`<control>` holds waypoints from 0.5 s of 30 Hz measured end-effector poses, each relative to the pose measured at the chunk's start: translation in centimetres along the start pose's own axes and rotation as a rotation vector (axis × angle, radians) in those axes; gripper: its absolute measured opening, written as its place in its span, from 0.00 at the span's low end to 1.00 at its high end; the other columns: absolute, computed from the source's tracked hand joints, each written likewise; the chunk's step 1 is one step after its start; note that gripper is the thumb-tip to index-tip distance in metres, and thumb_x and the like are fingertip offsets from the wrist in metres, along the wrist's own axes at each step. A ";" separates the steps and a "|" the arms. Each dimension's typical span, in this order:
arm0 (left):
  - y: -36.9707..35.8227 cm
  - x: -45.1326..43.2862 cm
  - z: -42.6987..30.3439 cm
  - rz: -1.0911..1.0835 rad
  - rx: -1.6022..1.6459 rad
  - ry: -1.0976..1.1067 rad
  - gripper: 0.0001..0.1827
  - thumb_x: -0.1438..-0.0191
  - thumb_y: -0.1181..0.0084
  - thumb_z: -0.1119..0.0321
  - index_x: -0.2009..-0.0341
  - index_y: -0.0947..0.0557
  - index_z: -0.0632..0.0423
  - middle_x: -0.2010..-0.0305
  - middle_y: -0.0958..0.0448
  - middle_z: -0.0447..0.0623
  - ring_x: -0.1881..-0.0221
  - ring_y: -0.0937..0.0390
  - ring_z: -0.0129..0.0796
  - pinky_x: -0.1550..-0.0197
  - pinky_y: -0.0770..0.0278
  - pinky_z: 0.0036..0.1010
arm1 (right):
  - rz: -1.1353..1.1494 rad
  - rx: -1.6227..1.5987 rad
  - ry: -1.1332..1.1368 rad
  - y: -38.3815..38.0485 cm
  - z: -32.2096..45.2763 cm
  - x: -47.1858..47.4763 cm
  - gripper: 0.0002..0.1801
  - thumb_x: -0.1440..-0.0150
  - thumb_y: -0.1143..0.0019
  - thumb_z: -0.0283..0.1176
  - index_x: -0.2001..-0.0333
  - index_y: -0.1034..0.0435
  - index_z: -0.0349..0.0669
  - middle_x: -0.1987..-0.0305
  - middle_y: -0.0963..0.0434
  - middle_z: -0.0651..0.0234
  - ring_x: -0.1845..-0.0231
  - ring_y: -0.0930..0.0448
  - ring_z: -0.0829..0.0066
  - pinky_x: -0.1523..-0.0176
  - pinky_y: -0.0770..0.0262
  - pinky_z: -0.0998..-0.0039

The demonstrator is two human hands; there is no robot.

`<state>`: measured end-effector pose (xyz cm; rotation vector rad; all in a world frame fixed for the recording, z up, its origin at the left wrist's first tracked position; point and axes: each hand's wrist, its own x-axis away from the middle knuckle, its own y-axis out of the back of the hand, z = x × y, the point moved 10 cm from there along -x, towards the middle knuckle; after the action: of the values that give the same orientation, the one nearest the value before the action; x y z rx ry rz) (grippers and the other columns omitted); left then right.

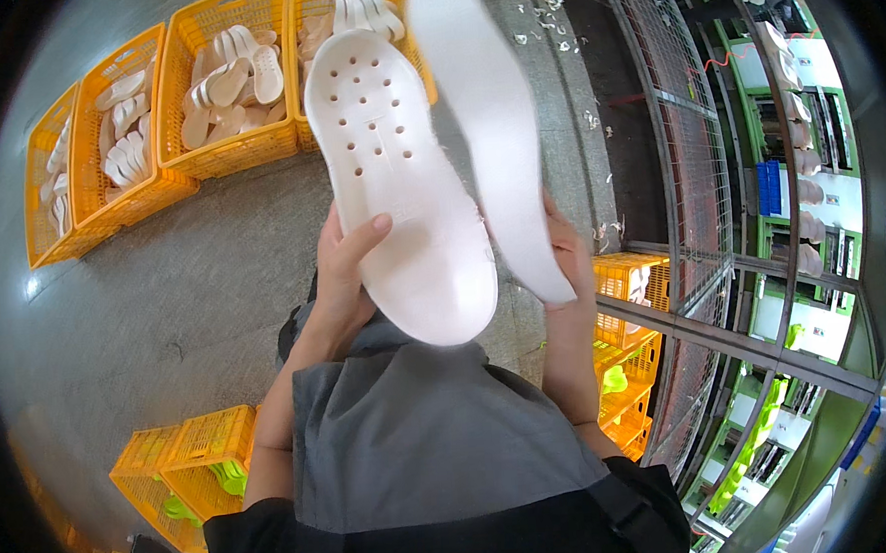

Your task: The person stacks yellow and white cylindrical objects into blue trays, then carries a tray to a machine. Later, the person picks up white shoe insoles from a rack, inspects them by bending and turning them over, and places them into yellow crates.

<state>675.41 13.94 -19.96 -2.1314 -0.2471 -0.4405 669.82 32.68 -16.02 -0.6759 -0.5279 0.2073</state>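
A white moulded shoe insole point(416, 195) with rows of small round holes in its forefoot is held up before my chest. My left hand point(349, 270) grips its left edge, the thumb lying on the upper face. Beside it on the right, a second white insole point(498, 116) is turned on its side and looks slightly blurred. My right hand point(568, 251) holds this one near its lower end, with the fingers partly hidden behind it. Small ragged bits of material cling to the right edge of the holed insole.
Yellow plastic crates point(230, 156) full of pale insoles stand on the grey floor at upper left. More yellow crates point(208, 446) with lime-green pieces stand at lower left. A metal mesh frame point(696, 158) runs along the right, beside stacked crates point(631, 282). White scraps point(550, 27) litter the floor.
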 end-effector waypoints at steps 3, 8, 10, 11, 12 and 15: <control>-0.4 0.1 -0.1 0.019 -0.007 -0.017 0.36 0.51 0.40 0.67 0.39 0.39 0.61 0.46 0.30 0.59 0.48 0.26 0.42 0.47 0.23 0.37 | 0.027 -0.171 -0.082 0.9 -0.7 -0.1 0.32 0.36 0.56 0.33 0.33 0.52 0.30 0.29 0.48 0.44 0.38 0.32 0.42 0.38 0.26 0.52; -0.2 0.0 0.0 0.004 -0.026 -0.025 0.36 0.51 0.40 0.67 0.39 0.39 0.61 0.46 0.30 0.59 0.48 0.26 0.41 0.47 0.23 0.36 | 0.084 -0.404 -0.105 1.0 -0.9 0.0 0.32 0.35 0.57 0.37 0.32 0.51 0.36 0.28 0.51 0.46 0.35 0.35 0.45 0.38 0.26 0.53; 0.1 0.0 0.1 -0.005 -0.043 -0.020 0.36 0.51 0.40 0.67 0.39 0.40 0.61 0.46 0.30 0.59 0.48 0.26 0.41 0.47 0.23 0.36 | 0.094 -0.412 -0.100 1.0 -0.7 0.1 0.32 0.35 0.57 0.38 0.32 0.51 0.36 0.27 0.52 0.47 0.34 0.36 0.46 0.38 0.26 0.52; 0.3 0.0 0.1 -0.015 -0.045 -0.011 0.36 0.51 0.40 0.67 0.39 0.40 0.61 0.46 0.30 0.58 0.48 0.26 0.41 0.47 0.23 0.36 | 0.107 -0.443 -0.110 0.9 -0.7 0.2 0.32 0.35 0.56 0.38 0.31 0.51 0.37 0.27 0.52 0.47 0.34 0.36 0.46 0.38 0.26 0.52; 0.2 0.0 0.0 -0.005 -0.049 -0.025 0.37 0.51 0.40 0.67 0.39 0.40 0.60 0.46 0.30 0.58 0.48 0.26 0.41 0.47 0.23 0.36 | 0.126 -0.469 -0.119 0.8 -0.7 0.2 0.32 0.35 0.56 0.38 0.31 0.51 0.38 0.27 0.52 0.47 0.34 0.36 0.46 0.38 0.27 0.52; 0.2 0.1 -0.2 0.012 -0.048 -0.050 0.37 0.50 0.40 0.66 0.38 0.40 0.60 0.46 0.30 0.58 0.48 0.26 0.41 0.47 0.23 0.36 | 0.175 -0.550 -0.137 0.4 -0.6 0.3 0.33 0.36 0.55 0.38 0.31 0.51 0.39 0.27 0.53 0.48 0.34 0.37 0.46 0.38 0.27 0.51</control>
<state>675.50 13.65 -19.92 -2.1914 -0.2549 -0.3900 670.43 32.78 -16.53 -1.2518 -0.6651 0.2770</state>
